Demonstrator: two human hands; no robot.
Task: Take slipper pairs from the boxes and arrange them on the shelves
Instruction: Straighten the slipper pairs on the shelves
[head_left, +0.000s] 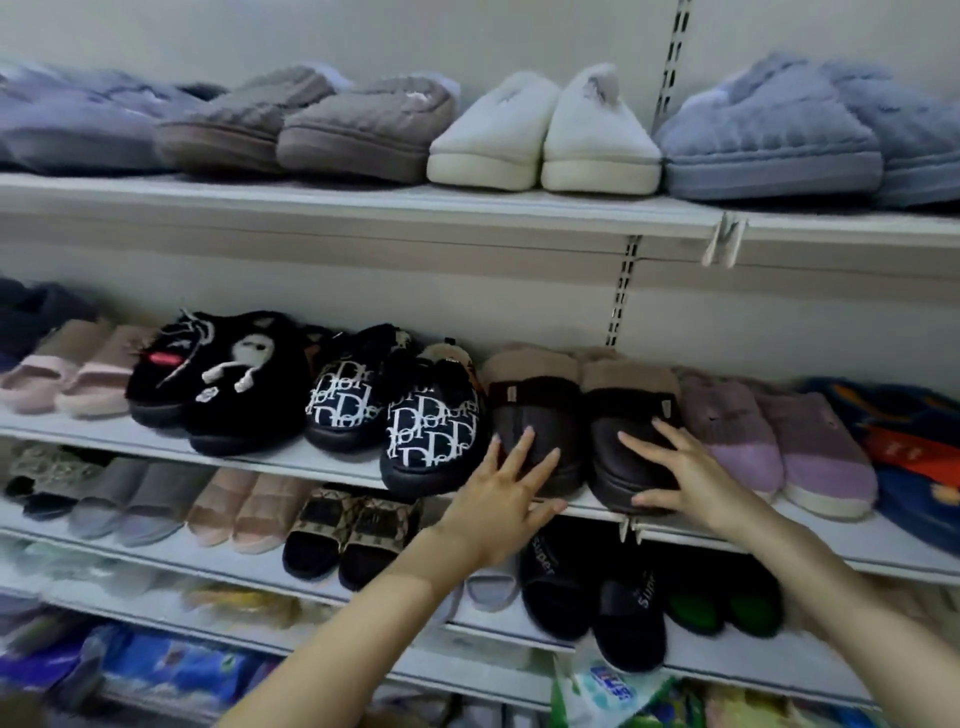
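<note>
Soft even light, slight overall blur, wide-angle bending at edges.

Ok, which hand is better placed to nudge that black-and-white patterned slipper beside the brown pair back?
Left. The left hand rests on the brown slipper right beside the patterned slipper; the right hand sits a slipper farther away.

A repeated "Dior" monogram in white letters is seen all over two dark slippers (434, 431), at 7 o'clock from the middle of the view. The word "Super" is printed in white on the strap of each of two black slides (631, 618), at 5 o'clock. Lettering on a red tag (167, 359) at 9 o'clock and blue print on a packet (608, 686) at the bottom edge cannot be read.
</note>
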